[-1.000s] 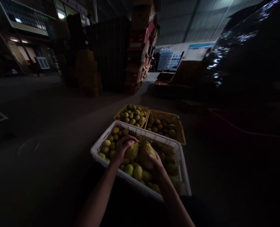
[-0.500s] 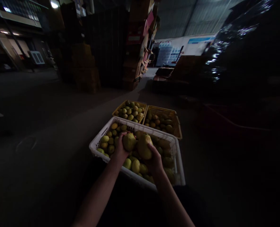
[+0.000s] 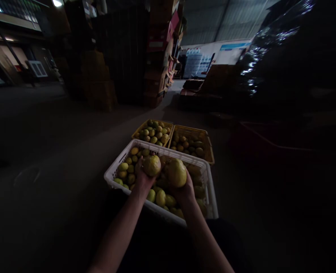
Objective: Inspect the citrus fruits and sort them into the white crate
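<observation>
Left hand (image 3: pixel 142 178) and right hand (image 3: pixel 185 189) each grip one fruit (image 3: pixel 152 165), lifted higher than before, above three crates (image 3: pixel 111 175).

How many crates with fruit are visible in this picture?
3. A white crate is nearest, under the left hand and right hand. Behind it two yellow crates stand side by side: one left, one right. The dark surroundings may hide more.
</observation>
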### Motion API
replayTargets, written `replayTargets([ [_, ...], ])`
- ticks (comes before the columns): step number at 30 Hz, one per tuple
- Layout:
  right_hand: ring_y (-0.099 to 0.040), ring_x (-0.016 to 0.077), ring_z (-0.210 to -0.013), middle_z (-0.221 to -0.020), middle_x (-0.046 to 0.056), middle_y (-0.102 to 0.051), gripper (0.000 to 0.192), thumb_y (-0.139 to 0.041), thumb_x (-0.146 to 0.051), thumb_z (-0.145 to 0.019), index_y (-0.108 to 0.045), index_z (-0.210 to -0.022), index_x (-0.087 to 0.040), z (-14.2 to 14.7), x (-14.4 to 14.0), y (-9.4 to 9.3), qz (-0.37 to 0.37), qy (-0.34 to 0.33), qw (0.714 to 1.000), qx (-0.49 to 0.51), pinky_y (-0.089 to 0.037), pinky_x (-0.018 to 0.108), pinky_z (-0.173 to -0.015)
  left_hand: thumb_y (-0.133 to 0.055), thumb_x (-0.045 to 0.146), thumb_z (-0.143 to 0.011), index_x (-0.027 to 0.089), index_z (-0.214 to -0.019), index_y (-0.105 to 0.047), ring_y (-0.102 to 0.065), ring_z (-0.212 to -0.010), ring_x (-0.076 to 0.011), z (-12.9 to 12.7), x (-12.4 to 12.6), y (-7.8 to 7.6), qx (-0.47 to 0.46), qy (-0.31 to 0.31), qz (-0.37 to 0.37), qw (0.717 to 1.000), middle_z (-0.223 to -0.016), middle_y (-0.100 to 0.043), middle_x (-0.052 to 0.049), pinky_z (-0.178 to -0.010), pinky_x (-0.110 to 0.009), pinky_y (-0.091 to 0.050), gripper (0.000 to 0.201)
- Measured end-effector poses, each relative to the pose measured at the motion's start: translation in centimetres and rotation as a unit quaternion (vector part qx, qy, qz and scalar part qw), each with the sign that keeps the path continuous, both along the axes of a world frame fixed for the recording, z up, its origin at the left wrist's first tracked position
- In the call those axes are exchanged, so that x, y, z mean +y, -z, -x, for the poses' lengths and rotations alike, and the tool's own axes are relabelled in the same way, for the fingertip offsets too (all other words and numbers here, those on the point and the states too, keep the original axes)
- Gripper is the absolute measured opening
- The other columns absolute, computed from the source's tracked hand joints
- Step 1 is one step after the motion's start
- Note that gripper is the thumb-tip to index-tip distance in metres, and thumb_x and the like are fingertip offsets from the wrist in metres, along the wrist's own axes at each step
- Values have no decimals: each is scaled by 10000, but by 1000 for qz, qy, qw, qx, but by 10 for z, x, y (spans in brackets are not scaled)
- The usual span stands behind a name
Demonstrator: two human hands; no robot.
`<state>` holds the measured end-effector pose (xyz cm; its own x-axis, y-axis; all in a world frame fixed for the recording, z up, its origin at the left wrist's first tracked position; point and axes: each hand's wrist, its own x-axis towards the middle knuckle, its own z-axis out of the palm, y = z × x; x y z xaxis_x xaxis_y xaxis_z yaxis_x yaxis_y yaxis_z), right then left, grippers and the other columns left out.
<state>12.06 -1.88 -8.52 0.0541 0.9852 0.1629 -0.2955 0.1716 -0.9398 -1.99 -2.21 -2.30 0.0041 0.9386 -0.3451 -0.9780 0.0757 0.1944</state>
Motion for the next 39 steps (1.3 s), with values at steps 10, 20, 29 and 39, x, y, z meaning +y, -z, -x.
replayTargets([
  [10, -716, 211, -702, -808, 35, -761, 366, -677, -542, -738, -697, -917, -223, 5, -6, -23, 206, -24, 951, 229, -603, 334, -611, -426, 243, -882, 153, -1067, -651, -688, -889, -241, 5, 4, 15, -13, 23, 55, 998, -868, -706, -104, -783, -406, -599, 305],
  [20, -702, 174, -573, -699, 4, -750, 178, -606, -361, -861, -675, -937, -216, 6, -3, -29, 289, -32, 897, 332, -598, 277, -529, -474, 322, -918, 162, -1003, -649, -685, -720, -211, 8, 2, 2, -21, 0, 81, 996, -786, -679, -74, -637, -363, -611, 252],
  [29, -708, 181, -585, -722, 46, -759, 258, -490, -333, -935, -682, -966, -164, 8, -5, -41, 305, -48, 894, 325, -608, 298, -547, -592, 359, -884, 186, -905, -623, -683, -736, -178, 3, 5, 1, 24, -6, 65, 998, -800, -686, -22, -710, -373, -621, 177],
  [39, -690, 184, -535, -650, 48, -736, 280, -455, -317, -951, -675, -901, -153, 7, -3, -35, 335, -49, 887, 315, -585, 291, -520, -460, 293, -927, 190, -1150, -637, -703, -878, -243, 1, 7, 2, -13, 33, 41, 999, -979, -708, -104, -687, -383, -618, 303],
])
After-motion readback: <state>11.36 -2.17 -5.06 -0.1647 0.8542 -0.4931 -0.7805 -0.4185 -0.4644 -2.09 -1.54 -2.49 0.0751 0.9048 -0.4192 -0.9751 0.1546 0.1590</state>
